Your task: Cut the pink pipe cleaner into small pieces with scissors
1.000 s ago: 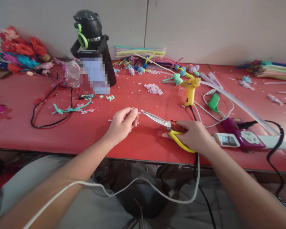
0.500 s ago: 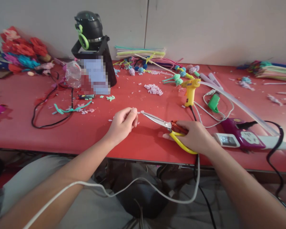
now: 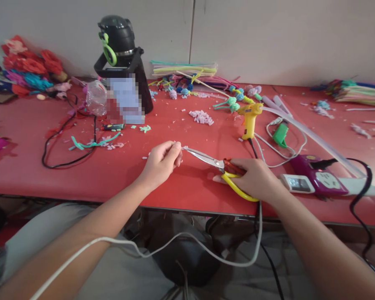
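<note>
My left hand is closed in a pinch over the red table. A short, pale lilac piece of pipe cleaner sticks out from its thumb and forefinger. My right hand grips scissors with one yellow and one orange-red handle. The scissor tips point left and meet the end of the lilac piece; the blades look nearly together. Several small lilac bits lie beside and under my left hand, partly hidden. Further back is a heap of cut lilac pieces.
A yellow glue gun stands at the right, near a purple power socket and cables. A black bottle with a phone leaning on it stands back left. Pipe cleaner bundles lie along the wall. A white cable crosses my lap.
The lilac end between my left fingertips and the scissor tips looks slightly shorter. My left hand has moved a touch toward the scissors; my right hand is almost still.
</note>
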`<state>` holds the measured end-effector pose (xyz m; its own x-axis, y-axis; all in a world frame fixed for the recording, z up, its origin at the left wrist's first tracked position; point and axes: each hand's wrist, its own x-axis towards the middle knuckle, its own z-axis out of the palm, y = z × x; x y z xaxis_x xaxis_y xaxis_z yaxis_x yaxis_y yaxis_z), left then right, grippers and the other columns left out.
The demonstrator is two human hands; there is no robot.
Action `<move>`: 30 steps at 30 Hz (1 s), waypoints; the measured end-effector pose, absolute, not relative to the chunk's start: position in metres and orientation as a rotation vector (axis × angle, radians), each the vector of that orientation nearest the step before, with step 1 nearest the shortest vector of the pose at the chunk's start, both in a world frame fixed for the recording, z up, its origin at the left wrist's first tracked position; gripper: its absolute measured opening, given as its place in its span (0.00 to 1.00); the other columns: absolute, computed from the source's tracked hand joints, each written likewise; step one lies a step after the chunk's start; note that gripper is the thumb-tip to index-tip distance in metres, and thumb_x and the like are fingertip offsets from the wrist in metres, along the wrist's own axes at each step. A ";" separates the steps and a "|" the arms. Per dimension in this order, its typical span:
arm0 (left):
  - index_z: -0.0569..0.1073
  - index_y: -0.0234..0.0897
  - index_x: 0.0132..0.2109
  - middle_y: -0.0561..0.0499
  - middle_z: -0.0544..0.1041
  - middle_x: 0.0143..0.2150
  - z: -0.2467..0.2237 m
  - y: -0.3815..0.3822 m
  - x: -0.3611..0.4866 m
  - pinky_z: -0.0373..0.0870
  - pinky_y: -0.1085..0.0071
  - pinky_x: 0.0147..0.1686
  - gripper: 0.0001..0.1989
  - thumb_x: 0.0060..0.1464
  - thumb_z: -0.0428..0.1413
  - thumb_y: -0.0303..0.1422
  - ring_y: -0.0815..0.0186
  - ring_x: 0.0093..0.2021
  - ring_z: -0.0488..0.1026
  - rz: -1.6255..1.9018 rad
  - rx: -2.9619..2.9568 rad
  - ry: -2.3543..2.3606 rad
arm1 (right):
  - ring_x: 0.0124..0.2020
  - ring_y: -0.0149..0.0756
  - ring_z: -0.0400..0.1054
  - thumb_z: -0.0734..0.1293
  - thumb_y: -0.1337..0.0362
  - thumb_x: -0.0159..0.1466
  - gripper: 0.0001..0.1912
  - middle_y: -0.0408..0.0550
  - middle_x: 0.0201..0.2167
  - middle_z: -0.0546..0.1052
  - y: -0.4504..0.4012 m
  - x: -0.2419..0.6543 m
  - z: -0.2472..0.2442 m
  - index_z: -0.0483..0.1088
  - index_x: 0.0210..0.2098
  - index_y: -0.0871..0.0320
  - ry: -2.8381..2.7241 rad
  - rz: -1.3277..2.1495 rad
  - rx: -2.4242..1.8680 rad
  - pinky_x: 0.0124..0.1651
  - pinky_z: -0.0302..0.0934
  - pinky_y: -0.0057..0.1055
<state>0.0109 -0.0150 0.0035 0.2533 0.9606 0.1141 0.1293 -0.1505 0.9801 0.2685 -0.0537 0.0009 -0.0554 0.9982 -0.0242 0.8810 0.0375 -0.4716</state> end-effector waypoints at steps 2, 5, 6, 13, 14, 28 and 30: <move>0.66 0.36 0.28 0.55 0.67 0.22 0.003 -0.015 0.011 0.54 0.76 0.17 0.19 0.66 0.51 0.41 0.77 0.17 0.59 1.040 1.524 1.062 | 0.22 0.29 0.48 0.66 0.25 0.46 0.38 0.39 0.16 0.57 -0.053 0.268 0.001 0.52 0.18 0.55 -2.006 0.525 -1.917 0.23 0.44 0.28; 0.66 0.36 0.28 0.54 0.68 0.23 0.003 -0.015 0.011 0.54 0.76 0.17 0.19 0.66 0.51 0.41 0.76 0.18 0.59 1.042 1.529 1.076 | 0.21 0.29 0.48 0.64 0.24 0.46 0.38 0.40 0.16 0.57 -0.054 0.267 0.002 0.54 0.18 0.55 -1.999 0.505 -1.921 0.22 0.44 0.28; 0.66 0.36 0.28 0.54 0.68 0.23 0.003 -0.015 0.011 0.54 0.76 0.17 0.19 0.66 0.51 0.41 0.76 0.18 0.59 1.042 1.531 1.079 | 0.21 0.29 0.48 0.65 0.25 0.46 0.38 0.40 0.16 0.57 -0.054 0.267 0.002 0.55 0.18 0.55 -1.992 0.503 -1.924 0.22 0.45 0.28; 0.66 0.36 0.27 0.54 0.67 0.22 0.004 -0.016 0.011 0.54 0.75 0.16 0.20 0.66 0.50 0.41 0.76 0.18 0.59 1.036 1.534 1.087 | 0.22 0.29 0.50 0.68 0.28 0.47 0.35 0.39 0.18 0.59 -0.057 0.269 0.002 0.58 0.21 0.55 -1.982 0.564 -1.884 0.24 0.47 0.28; 0.66 0.36 0.28 0.54 0.68 0.23 0.004 -0.015 0.011 0.54 0.75 0.16 0.19 0.66 0.50 0.41 0.76 0.17 0.59 1.036 1.524 1.080 | 0.22 0.29 0.50 0.68 0.28 0.47 0.35 0.39 0.18 0.59 -0.057 0.269 0.002 0.58 0.21 0.55 -1.984 0.571 -1.893 0.24 0.47 0.28; 0.67 0.36 0.30 0.54 0.69 0.24 0.004 -0.016 0.011 0.54 0.75 0.16 0.18 0.66 0.52 0.42 0.77 0.17 0.58 1.037 1.496 1.061 | 0.22 0.29 0.48 0.65 0.25 0.46 0.38 0.40 0.17 0.57 -0.053 0.268 0.003 0.55 0.19 0.55 -1.992 0.547 -1.934 0.23 0.45 0.28; 0.67 0.36 0.30 0.54 0.69 0.23 0.005 -0.016 0.012 0.54 0.76 0.16 0.17 0.66 0.52 0.41 0.77 0.17 0.58 1.037 1.493 1.059 | 0.22 0.29 0.48 0.65 0.25 0.45 0.38 0.40 0.17 0.57 -0.052 0.268 0.002 0.54 0.19 0.55 -1.982 0.539 -1.938 0.23 0.45 0.28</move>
